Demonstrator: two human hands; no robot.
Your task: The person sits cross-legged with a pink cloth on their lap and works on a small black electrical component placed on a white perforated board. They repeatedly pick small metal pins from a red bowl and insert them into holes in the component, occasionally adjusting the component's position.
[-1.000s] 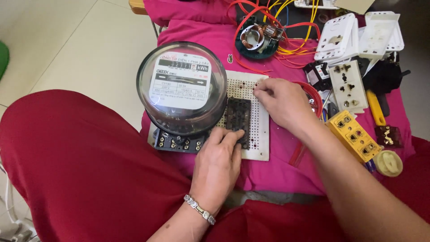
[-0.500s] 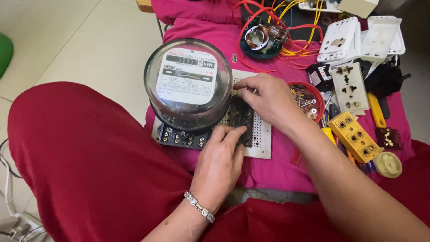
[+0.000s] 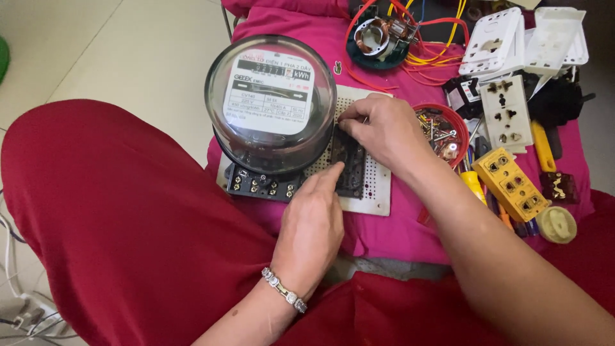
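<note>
the small black block (image 3: 349,163) lies flat on the white perforated board (image 3: 378,192), just right of the round glass-domed meter (image 3: 272,102), and it sits between your two hands. your right hand (image 3: 384,131) is on its upper end, fingers curled down and pinched narrow at the top edge; whether they clamp the block itself or something small on it, you cannot tell from here, since the fingertips are hidden under the knuckles. your left hand (image 3: 311,227) comes up from below, fingers together and nearly flat, the tips pressing on the block's lower left corner, not wrapped round anything.

as a judgement: the block looks placed on the board but not fastened, with both hands steadying it, so the seating seems under way and any fixing or wiring is left. no wire runs to it that you can see.

outward from your right hand: just beyond the wrist is a red bowl (image 3: 442,131) of screws and small parts, then a yellow socket strip (image 3: 512,182) and white sockets (image 3: 506,112). above the knuckles, well apart, lies a coil (image 3: 378,38) with red and yellow wires (image 3: 429,48). everything rests on a pink cloth (image 3: 397,230) across your red-clad lap.
</note>
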